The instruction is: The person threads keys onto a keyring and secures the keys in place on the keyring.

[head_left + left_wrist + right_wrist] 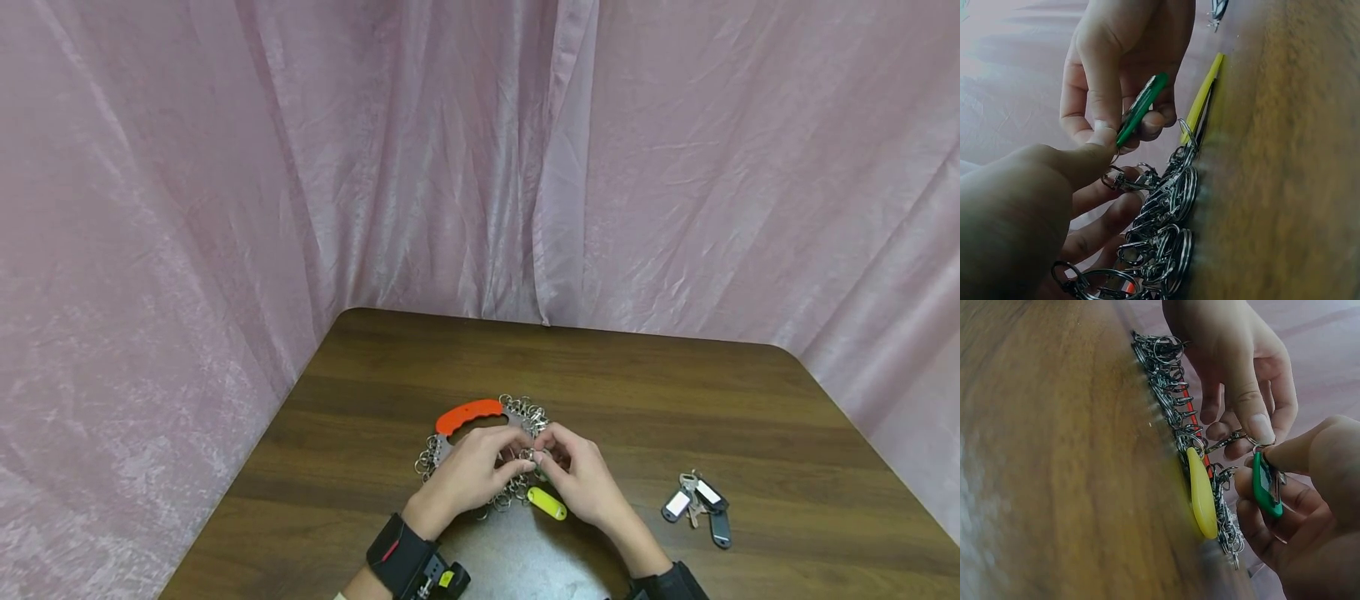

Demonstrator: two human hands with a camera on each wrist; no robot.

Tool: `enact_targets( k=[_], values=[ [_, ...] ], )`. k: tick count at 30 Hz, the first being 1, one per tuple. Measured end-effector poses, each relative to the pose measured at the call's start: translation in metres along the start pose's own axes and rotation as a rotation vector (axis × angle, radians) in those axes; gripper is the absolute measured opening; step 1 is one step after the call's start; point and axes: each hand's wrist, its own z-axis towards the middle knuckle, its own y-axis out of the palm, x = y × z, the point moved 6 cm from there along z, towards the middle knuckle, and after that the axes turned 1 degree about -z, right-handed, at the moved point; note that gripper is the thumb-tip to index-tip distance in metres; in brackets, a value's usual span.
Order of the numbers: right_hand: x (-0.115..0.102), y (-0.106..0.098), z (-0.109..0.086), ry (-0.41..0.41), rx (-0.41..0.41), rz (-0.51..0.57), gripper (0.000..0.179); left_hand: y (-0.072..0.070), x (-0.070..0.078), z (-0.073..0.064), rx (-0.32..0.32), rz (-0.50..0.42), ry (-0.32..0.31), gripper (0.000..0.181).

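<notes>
A large key holder with an orange handle lies on the table, its metal plate edged with several clasps and split rings. Over its right side, my left hand pinches one of the split rings between thumb and fingers. My right hand meets it there, gripping a green key tag by thumb and fingers. The tag's small ring is right at the left fingertips, and a key shows beside the tag. A yellow key tag hangs from the holder's near edge and rests on the table.
On the brown wooden table, to the right of my hands, lies a small group of keys with dark tags. Pink curtains hang behind the table's far edge and along its sides.
</notes>
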Motion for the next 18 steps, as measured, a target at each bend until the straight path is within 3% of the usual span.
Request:
enact_targets(
  k=[4, 18],
  values=[
    [0.0018, -0.0001, -0.0002, 0.022, 0.025, 0.013, 0.013, 0.0006, -0.0015, -0.0002, -0.009, 0.007, -0.009, 0.031],
    [0.0049, 0.0016, 0.0003, -0.008, -0.023, -0.001, 0.005, 0.0017, 0.0007, 0.0011, 0.000, 0.025, 0.030, 0.024]
  ],
)
